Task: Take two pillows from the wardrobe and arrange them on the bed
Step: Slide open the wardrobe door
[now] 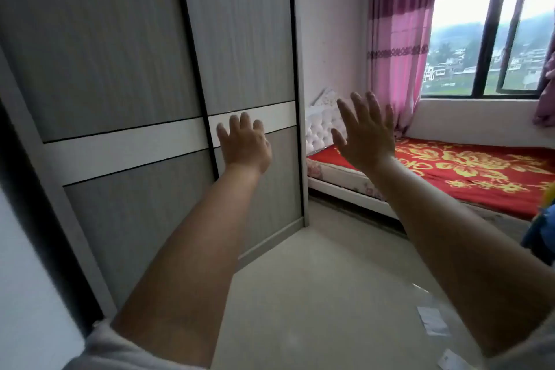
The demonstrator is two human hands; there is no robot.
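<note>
Closed wardrobe (150,84) stands upright (bed (450,168) beyond); left hand (244,146) and right hand (365,132) spread, empty.

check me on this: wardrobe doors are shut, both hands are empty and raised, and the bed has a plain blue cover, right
Not quite: the bed cover is red with a yellow floral pattern, not plain blue, as the head view shows. The rest holds: the wardrobe doors are shut, and the left hand and right hand are raised, open and empty.

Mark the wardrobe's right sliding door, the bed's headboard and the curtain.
grey sliding wardrobe door (249,48), head view, upper panel.
white tufted headboard (322,126), head view, padded face.
pink curtain (399,36), head view, middle folds.
</note>
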